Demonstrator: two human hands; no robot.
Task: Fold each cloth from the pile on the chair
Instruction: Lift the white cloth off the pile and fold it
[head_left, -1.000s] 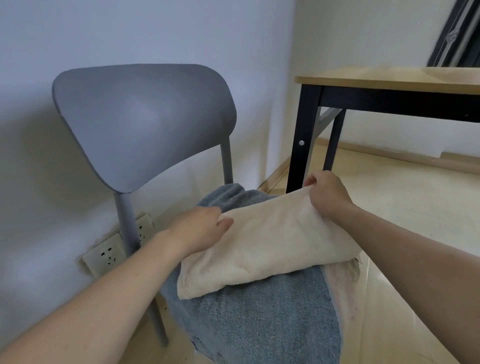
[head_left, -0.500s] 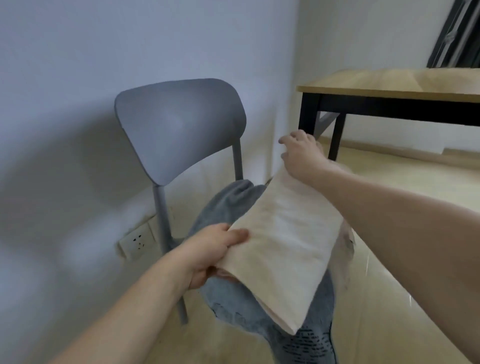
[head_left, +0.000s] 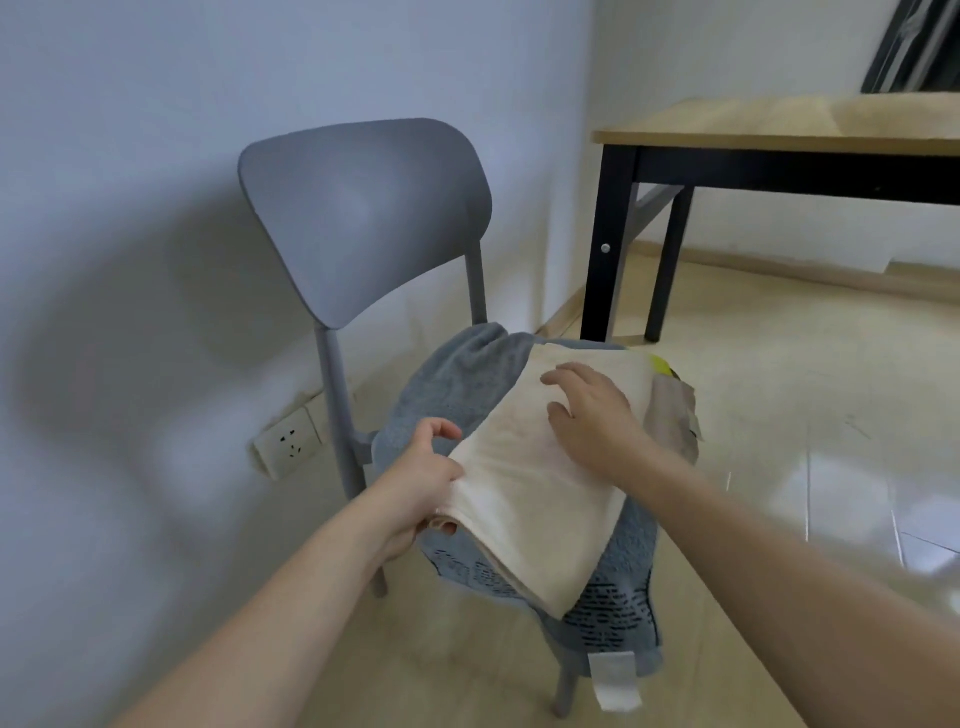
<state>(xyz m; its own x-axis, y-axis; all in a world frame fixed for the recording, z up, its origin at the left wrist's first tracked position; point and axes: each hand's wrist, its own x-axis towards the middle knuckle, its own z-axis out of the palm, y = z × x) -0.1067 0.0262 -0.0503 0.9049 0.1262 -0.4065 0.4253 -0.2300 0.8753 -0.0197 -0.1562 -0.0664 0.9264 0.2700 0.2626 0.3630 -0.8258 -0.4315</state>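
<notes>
- While the cream cloth (head_left: 550, 483) lies folded across the top of the pile on the chair (head_left: 363, 218), both hands are on it, which looks like the pressing or squaring stage of a fold rather than a fresh pick-up.
- The left hand (head_left: 423, 483) pinches the near left edge of the cream cloth, thumb on top and fingers curled under; I judge this keeps the layers from sliding apart.
- The right hand (head_left: 592, 415) lies on the upper face of the cloth with fingers spread and grips nothing, likely flattening it or holding it in place.
- The cream cloth is a long rectangle set slantwise, its near end drooping over the front of the seat; its surface looks smooth and soft, with a rounded fold along the left side.
- Under it sits a grey-blue towel (head_left: 457, 384), nubbly and thick, hanging off the front with a dark patterned band and a white label (head_left: 615, 680) dangling.
- To the right, a beige cloth (head_left: 672, 415) peeks out, with a small yellow-green bit beyond it that I cannot identify.
- The chair has a smooth, curved grey back and thin grey legs; the seat itself is hidden by fabric.
- A wooden table (head_left: 779, 124) with black legs stands well apart in the corner, and a wall socket (head_left: 291, 441) sits low behind the chair.
</notes>
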